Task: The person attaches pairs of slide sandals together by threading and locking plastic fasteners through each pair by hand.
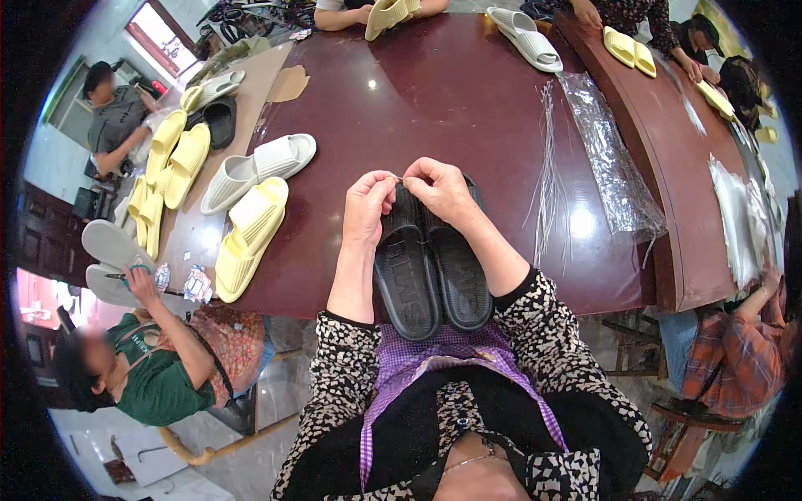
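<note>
A pair of black slippers point(408, 288) rests side by side at the table's near edge, heels toward me. Over their far ends, my left hand point(365, 209) and my right hand point(440, 194) meet, each pinching with thumb and forefinger. A thin strand, barely visible, runs between the fingertips; the exact hold is partly hidden. Both hands touch or hover just above the straps, which they partly cover. To the right lies a bundle of thin clear strands point(547, 179). Left of my hands are a grey slipper pair point(259, 171) and a yellow slipper pair point(252, 238).
The dark red table point(376, 92) carries a clear plastic sheet point(610, 159) and a raised board point(677, 167) at right. More yellow slippers point(185, 163) line the left side. A co-worker at left holds scissors point(124, 276) by grey slippers point(117, 250). Other people work around the table.
</note>
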### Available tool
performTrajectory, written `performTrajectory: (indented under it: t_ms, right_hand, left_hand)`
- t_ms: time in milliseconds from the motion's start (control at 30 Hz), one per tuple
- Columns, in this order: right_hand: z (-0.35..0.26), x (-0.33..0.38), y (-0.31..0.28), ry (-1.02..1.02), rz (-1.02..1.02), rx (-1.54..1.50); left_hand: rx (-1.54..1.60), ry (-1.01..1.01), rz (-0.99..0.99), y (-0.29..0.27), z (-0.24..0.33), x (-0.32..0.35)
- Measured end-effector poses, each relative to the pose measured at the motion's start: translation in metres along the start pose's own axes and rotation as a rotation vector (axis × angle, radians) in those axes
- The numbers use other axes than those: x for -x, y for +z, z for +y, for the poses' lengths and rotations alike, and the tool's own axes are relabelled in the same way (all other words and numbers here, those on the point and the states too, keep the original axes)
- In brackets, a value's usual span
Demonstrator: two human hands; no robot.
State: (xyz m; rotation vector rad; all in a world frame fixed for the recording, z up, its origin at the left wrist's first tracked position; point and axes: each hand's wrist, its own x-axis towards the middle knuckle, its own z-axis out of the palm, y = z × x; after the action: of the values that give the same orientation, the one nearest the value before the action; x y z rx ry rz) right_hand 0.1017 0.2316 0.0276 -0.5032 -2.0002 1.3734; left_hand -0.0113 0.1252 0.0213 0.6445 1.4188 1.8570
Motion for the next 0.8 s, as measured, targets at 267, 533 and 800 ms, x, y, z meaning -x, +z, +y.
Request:
performTrajectory:
  t_ms: [267, 533, 800]
  right_hand:
    - [0.005, -0.002, 0.0, -0.114, 0.004, 0.062]
    - [-0.005, -0.005, -0.008, -0.34, 0.145, 0.193]
    - [-0.045, 0.077, -0.038, -0.22, -0.088, 0.252]
  left_hand:
    - [0.015, -0.012, -0.06, -0.003, -0.003, -0.002]
    - [0.033, 0.021, -0.011, -0.004, 0.001, -0.001]
    - [-0.156, 0.068, 0.301, -0.066, -0.011, 0.04]
